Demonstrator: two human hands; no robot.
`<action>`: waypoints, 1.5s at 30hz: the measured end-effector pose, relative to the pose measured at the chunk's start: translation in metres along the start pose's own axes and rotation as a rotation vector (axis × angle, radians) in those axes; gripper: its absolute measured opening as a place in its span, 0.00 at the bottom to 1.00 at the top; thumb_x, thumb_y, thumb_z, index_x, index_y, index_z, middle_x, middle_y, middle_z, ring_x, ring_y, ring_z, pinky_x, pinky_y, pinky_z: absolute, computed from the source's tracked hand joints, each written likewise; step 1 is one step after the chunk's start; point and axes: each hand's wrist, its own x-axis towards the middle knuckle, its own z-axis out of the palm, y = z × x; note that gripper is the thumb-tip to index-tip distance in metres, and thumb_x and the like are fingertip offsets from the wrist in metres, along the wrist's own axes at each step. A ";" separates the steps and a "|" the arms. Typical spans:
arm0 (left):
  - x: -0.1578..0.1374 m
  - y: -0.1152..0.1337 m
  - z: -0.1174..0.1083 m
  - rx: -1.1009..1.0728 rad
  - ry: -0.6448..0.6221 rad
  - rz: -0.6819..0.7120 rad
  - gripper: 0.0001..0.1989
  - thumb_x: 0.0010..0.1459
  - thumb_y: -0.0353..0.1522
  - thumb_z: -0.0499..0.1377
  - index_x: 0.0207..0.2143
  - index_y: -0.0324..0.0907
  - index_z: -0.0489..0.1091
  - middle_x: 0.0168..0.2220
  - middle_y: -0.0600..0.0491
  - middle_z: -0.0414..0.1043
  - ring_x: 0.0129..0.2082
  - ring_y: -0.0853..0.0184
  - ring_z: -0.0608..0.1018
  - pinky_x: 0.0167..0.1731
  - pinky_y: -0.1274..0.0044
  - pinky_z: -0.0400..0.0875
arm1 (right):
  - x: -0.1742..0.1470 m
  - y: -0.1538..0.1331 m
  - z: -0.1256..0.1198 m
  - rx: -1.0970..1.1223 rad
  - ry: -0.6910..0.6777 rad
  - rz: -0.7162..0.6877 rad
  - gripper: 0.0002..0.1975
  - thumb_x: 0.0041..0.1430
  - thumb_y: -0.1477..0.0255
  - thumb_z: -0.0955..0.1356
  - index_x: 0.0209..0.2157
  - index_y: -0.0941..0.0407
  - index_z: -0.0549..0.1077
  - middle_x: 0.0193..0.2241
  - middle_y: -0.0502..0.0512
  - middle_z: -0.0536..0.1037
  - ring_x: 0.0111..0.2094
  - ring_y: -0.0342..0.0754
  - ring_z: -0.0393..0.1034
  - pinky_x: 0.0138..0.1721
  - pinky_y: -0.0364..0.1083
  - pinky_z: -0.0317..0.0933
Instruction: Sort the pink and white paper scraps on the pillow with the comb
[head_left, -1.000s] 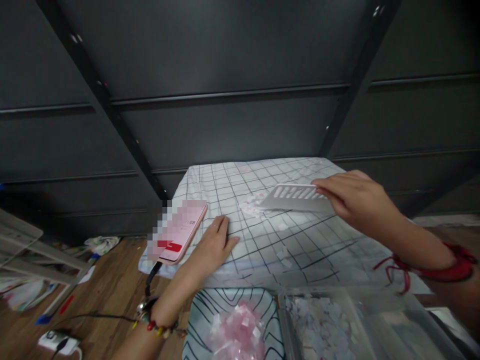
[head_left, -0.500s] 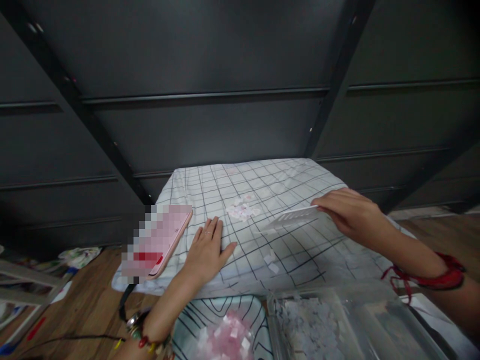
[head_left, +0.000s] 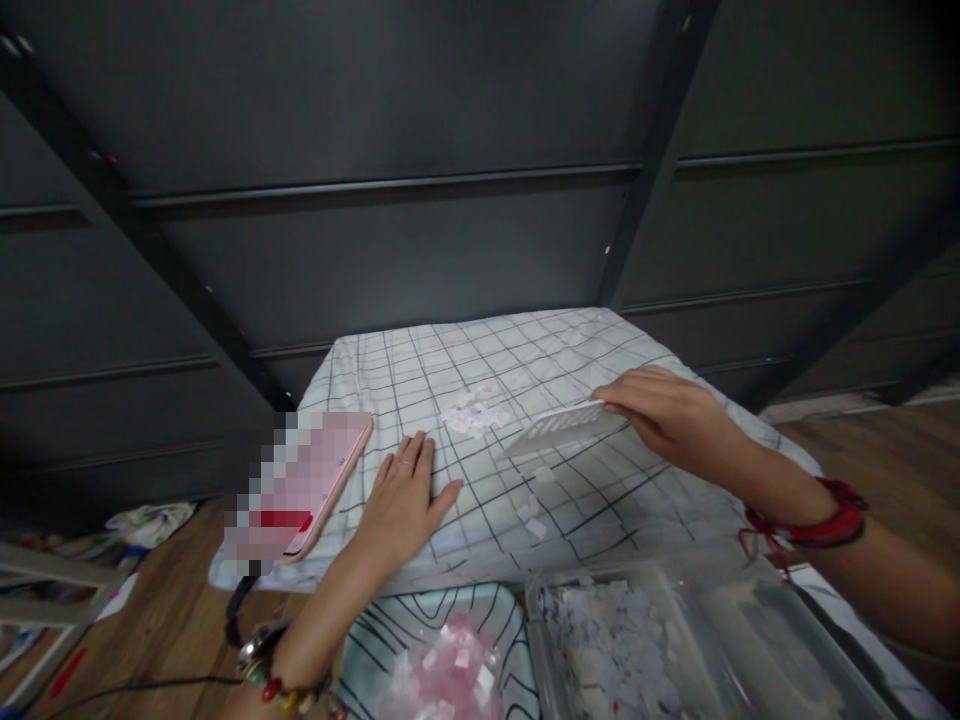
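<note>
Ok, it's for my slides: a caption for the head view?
Right hand holds slotted white card over checked cloth; left hand lies flat.

A checked cloth (head_left: 465, 360) covers a cushion-like surface in front of dark wall panels. The left hand (head_left: 403, 497) lies flat on the cloth, palm down, just right of a pink phone (head_left: 322, 480). The right hand (head_left: 667, 415) pinches the right end of a white slotted plastic card (head_left: 551, 428), held tilted above the cloth. A small heap of pale paper bits (head_left: 471, 418) lies just left of the card. At the near edge stands a clear plastic box (head_left: 637, 640) of white bits, with pink bits (head_left: 454, 670) to its left.
</note>
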 end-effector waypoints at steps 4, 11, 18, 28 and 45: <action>0.000 0.002 -0.001 -0.011 -0.010 -0.031 0.34 0.60 0.47 0.43 0.60 0.30 0.51 0.62 0.34 0.47 0.63 0.49 0.49 0.58 0.57 0.47 | 0.007 -0.012 0.000 0.012 -0.076 0.015 0.14 0.57 0.84 0.57 0.33 0.59 0.71 0.26 0.53 0.73 0.30 0.44 0.66 0.35 0.46 0.60; -0.001 0.003 0.000 -0.015 -0.026 -0.032 0.34 0.61 0.47 0.43 0.60 0.31 0.50 0.63 0.35 0.46 0.63 0.49 0.48 0.58 0.57 0.47 | -0.018 -0.023 -0.033 0.216 -0.067 -0.070 0.13 0.57 0.85 0.58 0.37 0.56 0.68 0.25 0.49 0.73 0.28 0.42 0.65 0.33 0.45 0.60; 0.004 0.007 0.001 -0.003 -0.032 -0.021 0.34 0.61 0.46 0.44 0.60 0.29 0.50 0.63 0.34 0.45 0.63 0.50 0.47 0.59 0.60 0.47 | -0.040 -0.013 -0.055 0.174 -0.033 -0.031 0.12 0.57 0.82 0.60 0.40 0.53 0.67 0.29 0.51 0.74 0.31 0.46 0.68 0.36 0.47 0.61; 0.003 -0.002 0.005 -0.020 0.028 0.020 0.33 0.60 0.47 0.44 0.59 0.31 0.53 0.62 0.35 0.49 0.63 0.49 0.50 0.58 0.60 0.51 | -0.031 -0.012 -0.043 0.016 -0.088 0.002 0.14 0.56 0.82 0.57 0.38 0.52 0.67 0.26 0.51 0.74 0.27 0.47 0.69 0.30 0.47 0.64; 0.038 -0.020 0.018 0.075 0.160 -0.052 0.32 0.61 0.46 0.44 0.58 0.31 0.53 0.60 0.33 0.52 0.61 0.48 0.54 0.55 0.59 0.53 | -0.034 -0.013 -0.018 -0.295 0.012 0.153 0.11 0.56 0.80 0.58 0.37 0.58 0.70 0.26 0.55 0.75 0.27 0.48 0.70 0.28 0.46 0.63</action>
